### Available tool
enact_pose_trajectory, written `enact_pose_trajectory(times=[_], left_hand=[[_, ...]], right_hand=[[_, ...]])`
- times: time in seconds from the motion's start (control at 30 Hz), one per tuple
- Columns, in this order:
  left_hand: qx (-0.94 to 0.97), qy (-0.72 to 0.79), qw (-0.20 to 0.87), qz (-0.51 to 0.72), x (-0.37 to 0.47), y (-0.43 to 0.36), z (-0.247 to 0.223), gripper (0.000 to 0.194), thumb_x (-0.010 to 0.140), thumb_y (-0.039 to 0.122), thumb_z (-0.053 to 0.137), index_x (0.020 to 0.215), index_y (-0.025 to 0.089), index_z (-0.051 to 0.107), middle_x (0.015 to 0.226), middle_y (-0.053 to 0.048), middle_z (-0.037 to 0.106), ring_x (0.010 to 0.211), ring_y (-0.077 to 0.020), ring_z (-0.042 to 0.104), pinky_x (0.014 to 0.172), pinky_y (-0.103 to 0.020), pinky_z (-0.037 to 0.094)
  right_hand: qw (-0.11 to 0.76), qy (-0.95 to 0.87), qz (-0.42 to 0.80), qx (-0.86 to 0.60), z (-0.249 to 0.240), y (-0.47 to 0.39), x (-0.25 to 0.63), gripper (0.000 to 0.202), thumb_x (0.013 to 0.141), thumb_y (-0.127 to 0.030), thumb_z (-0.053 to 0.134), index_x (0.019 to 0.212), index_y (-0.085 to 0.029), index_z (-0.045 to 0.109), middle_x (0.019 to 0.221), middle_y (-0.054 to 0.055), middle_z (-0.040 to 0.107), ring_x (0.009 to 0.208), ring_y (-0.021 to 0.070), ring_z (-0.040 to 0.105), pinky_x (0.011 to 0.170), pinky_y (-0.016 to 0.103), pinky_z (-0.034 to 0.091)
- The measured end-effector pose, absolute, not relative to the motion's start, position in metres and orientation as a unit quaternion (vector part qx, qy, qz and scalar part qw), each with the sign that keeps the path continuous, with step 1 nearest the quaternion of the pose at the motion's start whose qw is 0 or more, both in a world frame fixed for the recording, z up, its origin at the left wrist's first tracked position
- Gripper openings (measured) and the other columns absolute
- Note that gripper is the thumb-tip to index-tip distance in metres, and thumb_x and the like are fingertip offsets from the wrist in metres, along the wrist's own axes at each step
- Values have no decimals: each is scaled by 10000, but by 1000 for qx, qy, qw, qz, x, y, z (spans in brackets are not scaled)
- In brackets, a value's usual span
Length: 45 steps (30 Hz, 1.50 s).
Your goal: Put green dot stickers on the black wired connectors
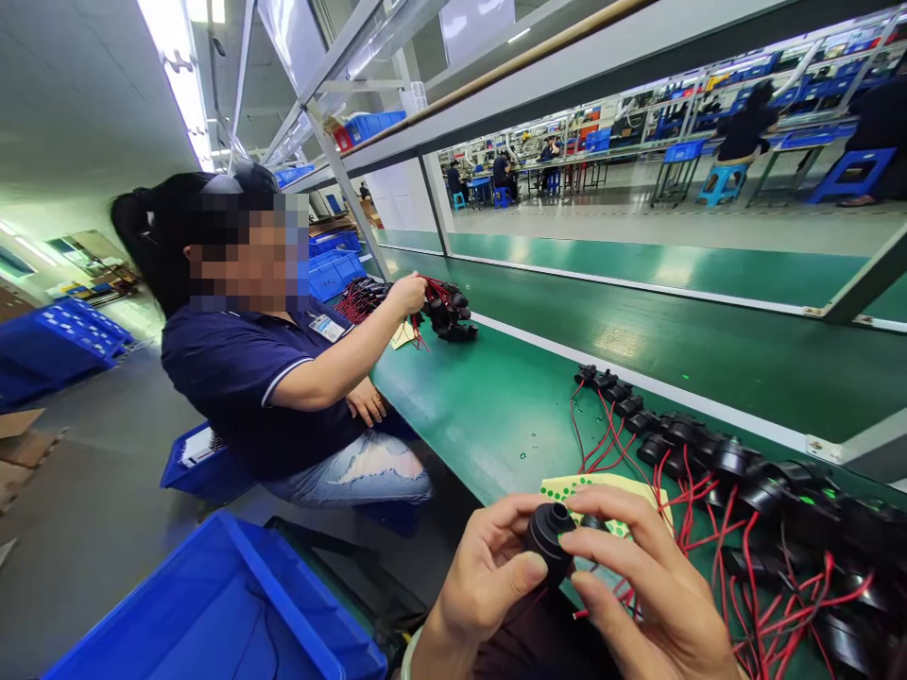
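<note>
My left hand point(478, 576) grips a small black pump point(547, 540), a round body with a short nozzle on top. My right hand point(656, 586) is beside it, fingers curved and apart. Its index fingertip touches the pump's side, where a bit of green shows, probably a green dot sticker point(561, 537). Behind my hands lies a yellow sheet point(648, 493) with rows of green dots, partly covered by my fingers. To the right, a pile of black pumps point(729, 458) with red wires point(755, 576) spreads along the bench; a few carry green dots.
The green bench point(453, 406) runs away to the left, under a metal frame. A co-worker point(262, 378) sits there, one hand on a bunch of wired black parts point(446, 307). A blue bin point(219, 614) stands at lower left. Farther off, people sit on blue stools.
</note>
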<state>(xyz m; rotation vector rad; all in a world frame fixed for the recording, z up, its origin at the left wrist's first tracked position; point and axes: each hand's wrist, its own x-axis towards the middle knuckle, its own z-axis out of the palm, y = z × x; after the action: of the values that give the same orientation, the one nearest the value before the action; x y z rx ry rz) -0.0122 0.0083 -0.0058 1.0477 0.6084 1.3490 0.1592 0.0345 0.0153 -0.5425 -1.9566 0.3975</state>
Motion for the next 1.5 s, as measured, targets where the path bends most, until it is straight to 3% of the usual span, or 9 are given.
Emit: enact_pose_trajectory(times=[0.23,0.33,0.63,0.8,0.9,1.07,1.17,1.3,1.5], left_hand=[[486,309,577,579,-12,4,0,340,839,300,732,1165,208,702,982,-70,750,914,-178,672,846,-231,489],[474,302,590,579,-11,4,-3,391,831,353,736,1191,207,695,997,-79,746,929,-195,673,847,-250,492],[353,169,701,596,-6,12,-2,356,820,364,732,1080,121,731,811,-98,752,657,-135,675,625,-189,475],[288,139,744,587,1,15,-8,331,869,351,682,1056,82,724,904,-159,778,717,-174,744,662,-203,521],[277,129,762,571,8,15,-13,342,884,361,660,1075,83,715,919,-167,779,762,-187,760,697,-213,541],[271,134,785,540,19,15,-17,370,887,389,641,1110,100,704,942,-148,780,777,-178,753,690,-207,541],[310,181,752,553,21,16,-19,374,880,415,647,1123,134,695,964,-127,771,854,-211,736,767,-267,537],[414,310,616,594,9,20,-31,403,885,443,651,1186,176,655,1137,-118,720,1038,-237,666,932,-318,485],[419,470,529,569,-31,25,-57,329,909,462,606,1081,193,682,1098,-94,735,939,-213,680,906,-326,514]], right_hand=[[549,-779,192,-236,7,31,147,231,895,-128,566,1104,-204,628,1124,105,617,1047,209,633,882,339,563],[550,-780,188,-231,6,33,144,271,891,-146,577,1145,-210,648,1156,109,636,1062,219,649,884,348,574],[516,-801,196,-234,-4,42,170,254,941,-254,573,1188,-222,624,1198,112,639,1145,234,626,937,366,564],[472,-838,110,-249,6,43,179,615,859,-361,705,1392,-163,468,1284,162,608,1186,279,612,987,382,541],[437,-857,104,-254,16,41,179,708,872,-333,685,1479,-164,363,1329,166,598,1222,291,597,1001,384,537],[413,-864,131,-255,15,41,180,678,890,-189,616,1496,-147,315,1329,155,607,1228,252,600,1027,330,519],[404,-863,152,-264,8,40,185,698,881,-164,610,1500,-143,287,1340,156,597,1248,246,585,1041,330,506],[401,-854,142,-301,1,45,204,713,920,-258,575,1527,-158,214,1324,141,610,1208,213,616,1014,301,519],[351,-796,72,-488,-17,110,257,701,921,-531,522,1498,-228,266,1277,94,638,1112,229,664,982,373,541]])
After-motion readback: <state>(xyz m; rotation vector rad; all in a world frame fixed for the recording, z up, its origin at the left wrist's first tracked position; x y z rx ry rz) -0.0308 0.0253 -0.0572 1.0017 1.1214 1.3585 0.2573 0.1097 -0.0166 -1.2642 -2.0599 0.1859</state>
